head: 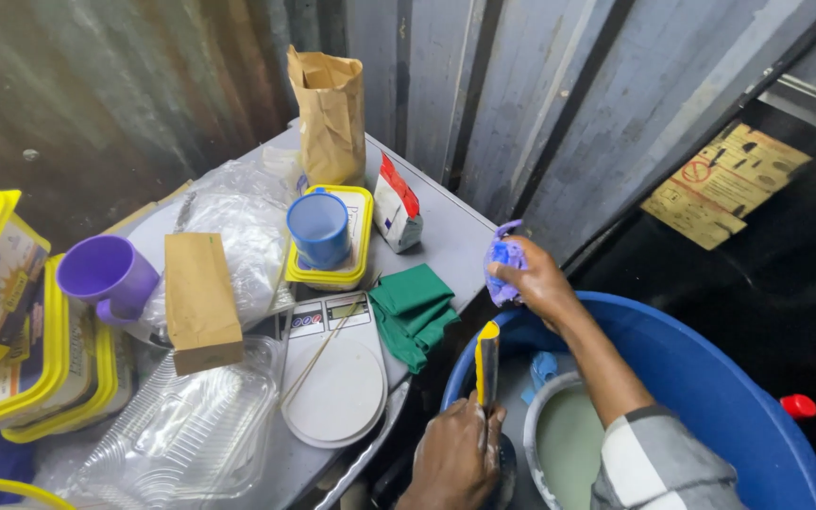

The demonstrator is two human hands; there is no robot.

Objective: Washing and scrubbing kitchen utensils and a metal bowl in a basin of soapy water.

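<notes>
At lower centre, our left hand (450, 463) is clenching a yellow-handled knife (487, 366) upright, blade clear of the blue tub (710, 378). Our right hand (535, 281) is squeezing a crumpled purple cloth (502, 257) by the table (446, 236) edge.

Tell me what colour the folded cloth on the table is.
The folded cloth is dark green, seen in the head view.

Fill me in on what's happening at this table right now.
A person stands over a blue tub. Their right hand grips a crumpled purple cloth at the table's edge. Their left hand holds a yellow-handled knife upright. A white bucket of pale liquid sits inside the tub.
</notes>
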